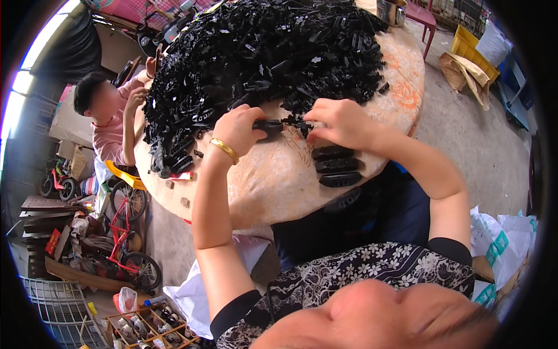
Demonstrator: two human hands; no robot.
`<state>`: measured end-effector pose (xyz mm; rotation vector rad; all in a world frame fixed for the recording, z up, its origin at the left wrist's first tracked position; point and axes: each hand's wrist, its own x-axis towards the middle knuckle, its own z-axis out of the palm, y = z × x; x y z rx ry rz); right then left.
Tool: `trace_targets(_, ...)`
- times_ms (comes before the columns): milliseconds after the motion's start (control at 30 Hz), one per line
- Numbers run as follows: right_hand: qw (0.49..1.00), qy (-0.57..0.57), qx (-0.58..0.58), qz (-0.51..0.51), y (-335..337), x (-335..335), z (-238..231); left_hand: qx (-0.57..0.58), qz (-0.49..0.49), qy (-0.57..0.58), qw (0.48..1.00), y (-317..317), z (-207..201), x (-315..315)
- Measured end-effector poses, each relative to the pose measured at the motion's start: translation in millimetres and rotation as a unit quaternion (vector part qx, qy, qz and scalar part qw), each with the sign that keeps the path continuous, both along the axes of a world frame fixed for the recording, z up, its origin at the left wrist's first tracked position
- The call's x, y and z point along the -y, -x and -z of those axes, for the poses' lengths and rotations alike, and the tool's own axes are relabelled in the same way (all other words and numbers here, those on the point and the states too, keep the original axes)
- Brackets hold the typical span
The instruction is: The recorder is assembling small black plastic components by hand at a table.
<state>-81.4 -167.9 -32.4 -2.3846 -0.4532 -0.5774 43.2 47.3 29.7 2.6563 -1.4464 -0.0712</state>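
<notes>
Beside the heap of black plastic parts, the left hand grips a black clip while the right hand pinches its mating piece; joining appears underway, needing alignment.

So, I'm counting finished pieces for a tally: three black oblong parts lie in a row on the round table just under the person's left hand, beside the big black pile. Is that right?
Not quite: the three black oblong parts lie under the right hand, not the left hand, as the head view shows. The rest holds: they sit in a row on the round table beside the big black pile.
</notes>
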Motion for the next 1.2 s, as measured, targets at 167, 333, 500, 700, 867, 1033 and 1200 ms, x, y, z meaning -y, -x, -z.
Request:
trace_targets(167,0.999,0.047,0.0,0.0,-8,-4,7,-0.045,0.032,0.117,0.992,5,4,13)
trace_targets(333,0.989,-0.103,0.053,0.088,2,3,-15,-0.364,-0.019,0.317,0.876,7,18,26)
trace_targets(500,0.964,-0.25,0.051,0.075,12,16,-25,-0.664,-0.024,0.366,0.652,16,28,36)
trace_targets(700,0.972,-0.209,0.106,0.017,16,9,-25,-0.647,0.016,0.365,0.669,35,33,41)
trace_targets(867,0.977,-0.07,0.201,0.017,14,9,-23,-0.648,0.014,0.365,0.668,37,34,43)
trace_targets(1033,0.972,0.068,0.223,0.027,20,10,-26,-0.617,0.007,0.37,0.695,36,35,41)
trace_targets(1200,0.972,0.105,0.21,0.014,23,9,-34,-0.618,-0.05,0.382,0.686,40,30,43)
